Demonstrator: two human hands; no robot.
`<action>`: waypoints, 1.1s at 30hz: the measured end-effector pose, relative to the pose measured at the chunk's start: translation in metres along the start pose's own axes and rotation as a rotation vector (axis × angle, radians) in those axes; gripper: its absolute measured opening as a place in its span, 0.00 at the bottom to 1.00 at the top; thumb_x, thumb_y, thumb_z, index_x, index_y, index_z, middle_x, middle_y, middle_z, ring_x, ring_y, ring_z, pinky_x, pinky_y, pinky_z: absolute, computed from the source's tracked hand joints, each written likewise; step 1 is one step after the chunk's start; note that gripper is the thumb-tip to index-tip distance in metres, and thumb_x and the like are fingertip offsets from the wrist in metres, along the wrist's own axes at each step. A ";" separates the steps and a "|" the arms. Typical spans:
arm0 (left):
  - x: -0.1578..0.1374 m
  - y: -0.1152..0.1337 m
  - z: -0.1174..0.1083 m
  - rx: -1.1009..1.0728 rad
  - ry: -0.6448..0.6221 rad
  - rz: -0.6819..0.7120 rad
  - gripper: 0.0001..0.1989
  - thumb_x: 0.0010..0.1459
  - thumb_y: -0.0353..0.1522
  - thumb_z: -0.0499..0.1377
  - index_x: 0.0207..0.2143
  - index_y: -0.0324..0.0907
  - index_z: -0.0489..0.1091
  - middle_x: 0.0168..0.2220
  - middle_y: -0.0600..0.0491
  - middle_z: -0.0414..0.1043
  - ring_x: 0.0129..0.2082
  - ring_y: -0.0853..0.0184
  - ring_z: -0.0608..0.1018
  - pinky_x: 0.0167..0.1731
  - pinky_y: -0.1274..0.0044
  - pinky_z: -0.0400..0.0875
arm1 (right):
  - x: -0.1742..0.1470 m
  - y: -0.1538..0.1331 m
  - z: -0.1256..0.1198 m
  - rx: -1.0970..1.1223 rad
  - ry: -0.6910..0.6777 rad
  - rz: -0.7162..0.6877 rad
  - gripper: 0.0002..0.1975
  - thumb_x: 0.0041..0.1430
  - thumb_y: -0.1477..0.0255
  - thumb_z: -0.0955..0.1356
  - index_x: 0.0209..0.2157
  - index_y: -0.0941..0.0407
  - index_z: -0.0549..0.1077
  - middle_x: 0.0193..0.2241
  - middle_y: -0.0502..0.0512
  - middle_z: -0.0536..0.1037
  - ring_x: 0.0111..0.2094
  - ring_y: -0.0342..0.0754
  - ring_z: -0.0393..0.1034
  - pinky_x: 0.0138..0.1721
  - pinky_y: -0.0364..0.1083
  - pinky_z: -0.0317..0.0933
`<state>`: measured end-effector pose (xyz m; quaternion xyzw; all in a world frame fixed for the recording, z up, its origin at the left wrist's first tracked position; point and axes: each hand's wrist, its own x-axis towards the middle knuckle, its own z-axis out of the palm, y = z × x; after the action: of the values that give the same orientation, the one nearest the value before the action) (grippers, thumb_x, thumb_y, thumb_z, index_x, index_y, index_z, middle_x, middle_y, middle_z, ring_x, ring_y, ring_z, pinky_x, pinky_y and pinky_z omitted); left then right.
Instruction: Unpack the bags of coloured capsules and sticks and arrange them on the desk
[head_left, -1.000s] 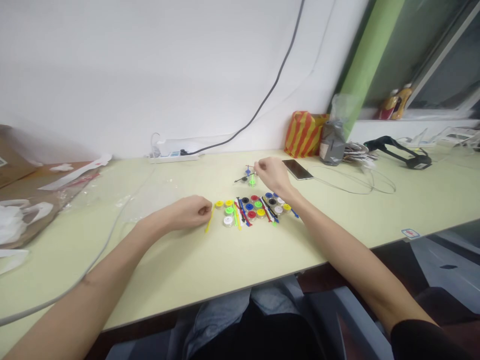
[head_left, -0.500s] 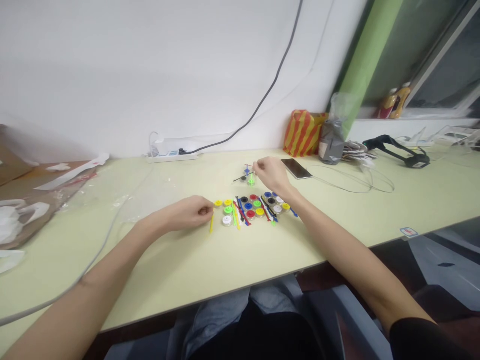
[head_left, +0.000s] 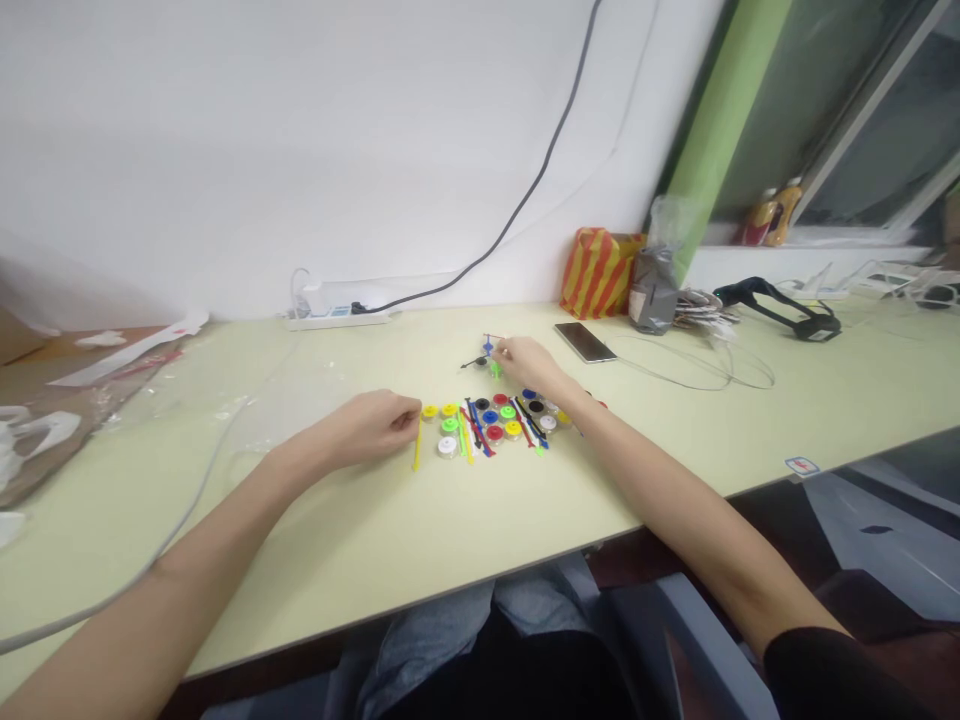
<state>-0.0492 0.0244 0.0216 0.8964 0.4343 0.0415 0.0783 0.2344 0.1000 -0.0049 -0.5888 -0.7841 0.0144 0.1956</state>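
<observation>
My left hand (head_left: pixel 382 424) rests on the table with its fingers curled, and the thumb and index fingertips meet the upper end of a thin yellow arrow (head_left: pixel 417 450). My right hand (head_left: pixel 529 362) reaches farther out with its fingers pinched, beside a small green piece (head_left: pixel 496 370); what is between the fingertips is hidden. Close to it are a black piece with a black arrow (head_left: pixel 472 363) and a blue piece (head_left: pixel 488 346) with a red arrow on top. Between my arms lie several round spinner bases, among them a white base (head_left: pixel 448 446), and rows of coloured arrows (head_left: pixel 480 432).
A phone (head_left: pixel 585 342) lies beyond my right hand, near a striped bag (head_left: pixel 600 272) and a grey pouch (head_left: pixel 654 290). A power strip (head_left: pixel 337 315) sits by the wall. Clear plastic wrap (head_left: pixel 289 400) and a grey cable (head_left: pixel 176 510) lie on the left.
My right hand has come down slightly toward the green piece. My left hand stays by the yellow arrow. The whole view has shifted slightly.
</observation>
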 end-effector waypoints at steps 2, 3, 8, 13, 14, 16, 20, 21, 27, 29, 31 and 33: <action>0.000 0.000 0.000 -0.002 0.017 0.012 0.11 0.58 0.32 0.52 0.23 0.44 0.56 0.19 0.56 0.58 0.20 0.68 0.57 0.25 0.72 0.48 | 0.004 -0.004 0.005 -0.037 0.002 0.056 0.16 0.71 0.65 0.62 0.40 0.60 0.77 0.38 0.65 0.81 0.37 0.53 0.73 0.35 0.45 0.56; 0.001 0.000 0.001 -0.005 0.021 0.017 0.11 0.58 0.32 0.52 0.23 0.44 0.56 0.19 0.56 0.59 0.20 0.68 0.58 0.25 0.72 0.48 | 0.006 -0.006 0.006 -0.050 -0.003 0.072 0.15 0.70 0.64 0.63 0.40 0.60 0.76 0.38 0.65 0.81 0.37 0.53 0.73 0.34 0.45 0.56; 0.001 0.000 0.002 0.035 0.023 0.016 0.11 0.60 0.33 0.51 0.24 0.44 0.55 0.19 0.56 0.59 0.20 0.68 0.59 0.25 0.73 0.49 | 0.010 -0.006 0.008 -0.041 -0.054 0.044 0.07 0.62 0.71 0.67 0.38 0.58 0.76 0.38 0.64 0.81 0.39 0.54 0.73 0.35 0.45 0.57; 0.002 0.002 0.000 0.125 0.080 -0.011 0.11 0.61 0.33 0.50 0.24 0.44 0.56 0.20 0.56 0.60 0.21 0.67 0.62 0.26 0.73 0.50 | 0.005 0.007 -0.003 -0.059 0.012 0.122 0.07 0.62 0.74 0.65 0.37 0.57 0.75 0.39 0.64 0.81 0.41 0.56 0.74 0.35 0.46 0.57; 0.001 0.002 -0.001 0.137 0.105 -0.022 0.11 0.61 0.33 0.50 0.24 0.44 0.56 0.21 0.56 0.61 0.21 0.67 0.62 0.26 0.73 0.50 | 0.003 0.009 -0.007 -0.063 0.035 0.140 0.07 0.62 0.74 0.64 0.37 0.57 0.74 0.39 0.65 0.81 0.41 0.56 0.74 0.35 0.46 0.57; 0.001 0.004 -0.002 0.140 0.169 -0.035 0.11 0.62 0.33 0.49 0.25 0.44 0.57 0.22 0.56 0.62 0.22 0.67 0.63 0.27 0.73 0.51 | -0.003 0.009 -0.017 -0.044 0.100 0.186 0.04 0.61 0.74 0.65 0.35 0.57 0.73 0.38 0.65 0.81 0.40 0.56 0.74 0.35 0.46 0.57; 0.000 0.014 0.001 -0.075 0.322 -0.015 0.09 0.67 0.37 0.48 0.37 0.44 0.64 0.29 0.55 0.68 0.27 0.68 0.69 0.31 0.75 0.60 | -0.017 -0.016 -0.038 0.385 0.149 0.128 0.01 0.59 0.75 0.65 0.33 0.55 0.67 0.28 0.57 0.80 0.31 0.48 0.72 0.32 0.43 0.58; 0.001 0.018 0.002 -0.186 0.354 -0.001 0.10 0.68 0.39 0.48 0.44 0.44 0.64 0.33 0.55 0.69 0.29 0.68 0.71 0.34 0.75 0.63 | -0.021 -0.028 -0.041 0.571 0.102 0.059 0.02 0.59 0.75 0.64 0.34 0.55 0.65 0.26 0.54 0.80 0.28 0.46 0.70 0.30 0.42 0.58; 0.006 0.033 0.014 -0.576 0.444 0.093 0.15 0.69 0.43 0.52 0.52 0.45 0.58 0.42 0.51 0.71 0.39 0.67 0.75 0.37 0.75 0.68 | -0.047 -0.084 -0.037 1.099 -0.222 -0.316 0.03 0.62 0.72 0.64 0.35 0.53 0.62 0.19 0.42 0.68 0.18 0.39 0.57 0.21 0.38 0.49; 0.005 0.033 0.015 -0.525 0.473 0.070 0.12 0.69 0.42 0.53 0.47 0.44 0.61 0.39 0.53 0.71 0.35 0.68 0.74 0.34 0.76 0.67 | -0.052 -0.089 -0.034 1.136 -0.245 -0.366 0.04 0.63 0.71 0.64 0.35 0.53 0.61 0.20 0.42 0.68 0.18 0.39 0.56 0.20 0.38 0.49; 0.004 0.032 0.015 -0.471 0.452 0.066 0.11 0.70 0.42 0.52 0.46 0.44 0.61 0.35 0.54 0.72 0.32 0.68 0.74 0.33 0.75 0.65 | -0.055 -0.090 -0.033 1.173 -0.277 -0.392 0.06 0.65 0.69 0.64 0.35 0.53 0.60 0.22 0.44 0.70 0.20 0.39 0.56 0.21 0.38 0.49; 0.002 0.032 0.013 -0.454 0.386 0.082 0.11 0.71 0.42 0.49 0.47 0.44 0.59 0.36 0.53 0.73 0.33 0.66 0.75 0.34 0.75 0.66 | -0.056 -0.090 -0.034 1.219 -0.324 -0.374 0.08 0.67 0.67 0.63 0.34 0.53 0.60 0.22 0.45 0.69 0.20 0.39 0.56 0.21 0.38 0.47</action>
<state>-0.0209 0.0051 0.0146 0.8482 0.3843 0.3105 0.1911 0.1755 0.0136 0.0332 -0.2166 -0.7442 0.5103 0.3726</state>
